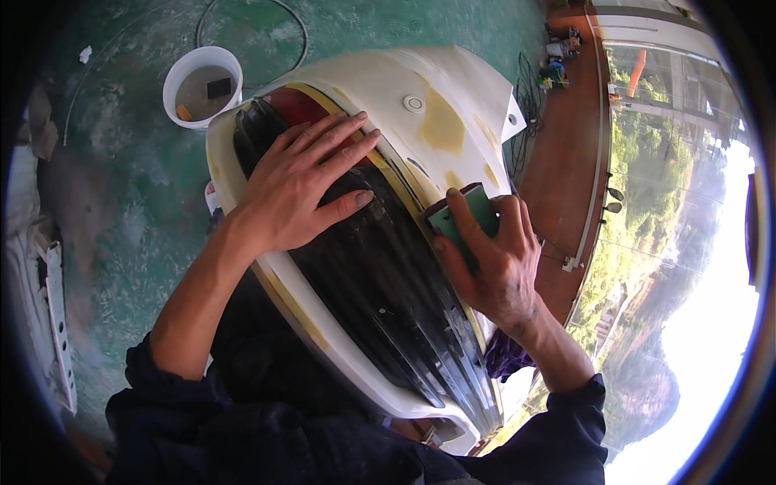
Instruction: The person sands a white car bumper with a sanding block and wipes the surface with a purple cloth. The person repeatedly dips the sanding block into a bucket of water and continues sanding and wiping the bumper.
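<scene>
A green sanding block sits on the yellow-filled edge of a white body panel, clasped by the right hand. The left hand lies flat, fingers spread, on the panel's black ribbed insert. Beneath is a worn green floor with a white bucket; a reddish floor strip and sunlit trees lie beyond

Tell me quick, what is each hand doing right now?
Left hand: open, fingers spread flat on the dark panel of the white car body part.
Right hand: closed around a green sanding block, pressed to the panel's edge.
</scene>
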The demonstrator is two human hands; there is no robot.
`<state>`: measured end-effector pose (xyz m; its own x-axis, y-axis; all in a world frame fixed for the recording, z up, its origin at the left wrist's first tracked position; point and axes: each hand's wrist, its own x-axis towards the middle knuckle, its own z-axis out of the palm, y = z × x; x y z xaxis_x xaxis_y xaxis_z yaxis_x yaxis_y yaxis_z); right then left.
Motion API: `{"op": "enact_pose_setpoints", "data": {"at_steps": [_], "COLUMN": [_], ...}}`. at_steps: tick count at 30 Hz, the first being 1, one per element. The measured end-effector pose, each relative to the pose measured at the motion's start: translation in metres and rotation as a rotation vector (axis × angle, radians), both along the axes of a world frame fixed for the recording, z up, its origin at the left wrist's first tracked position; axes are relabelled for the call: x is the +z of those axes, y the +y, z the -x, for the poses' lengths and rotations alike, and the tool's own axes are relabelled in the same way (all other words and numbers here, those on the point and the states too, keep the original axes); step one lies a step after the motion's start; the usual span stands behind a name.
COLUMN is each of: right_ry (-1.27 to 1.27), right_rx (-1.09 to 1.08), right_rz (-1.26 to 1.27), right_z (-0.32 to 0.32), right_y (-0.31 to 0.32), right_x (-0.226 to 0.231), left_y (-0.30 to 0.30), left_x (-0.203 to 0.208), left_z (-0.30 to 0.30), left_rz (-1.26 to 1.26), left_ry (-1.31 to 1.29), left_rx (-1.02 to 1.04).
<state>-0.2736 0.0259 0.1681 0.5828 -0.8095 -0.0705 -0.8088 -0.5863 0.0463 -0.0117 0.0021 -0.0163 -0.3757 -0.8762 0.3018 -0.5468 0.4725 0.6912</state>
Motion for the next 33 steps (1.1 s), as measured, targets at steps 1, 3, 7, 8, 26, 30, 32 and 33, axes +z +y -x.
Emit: {"op": "enact_pose_setpoints", "data": {"at_steps": [1,3,7,8,26,30,32,33], "right_ry": [0.0,0.004,0.039,0.029,0.088,0.079,0.073,0.049], "right_rx": [0.0,0.008,-0.007,-0.015,0.01,-0.01,0.012,0.008], "right_rz": [-0.002,0.007,-0.003,-0.007,-0.017,-0.003,0.017,0.021], "right_z": [-0.003,0.009,0.013,0.01,0.01,0.001,-0.019,-0.016], "right_y": [-0.002,0.011,0.02,0.015,0.022,0.018,-0.004,-0.003], "right_x": [-0.001,0.005,0.012,0.009,0.017,0.015,0.005,0.003], "left_y": [0.001,0.003,0.001,0.001,0.003,0.0,0.005,0.005], "left_x": [0.0,0.002,0.002,0.001,0.003,0.005,0.005,0.006], "left_z": [0.0,-0.001,0.001,0.003,-0.004,-0.002,0.0,-0.003], "left_rz": [-0.01,-0.029,-0.029,-0.031,-0.009,-0.029,-0.043,-0.045], "left_ry": [0.004,0.011,-0.005,-0.003,0.022,0.022,0.01,0.005], "left_rx": [-0.004,-0.007,-0.013,-0.02,-0.013,-0.027,-0.027,-0.017]}}
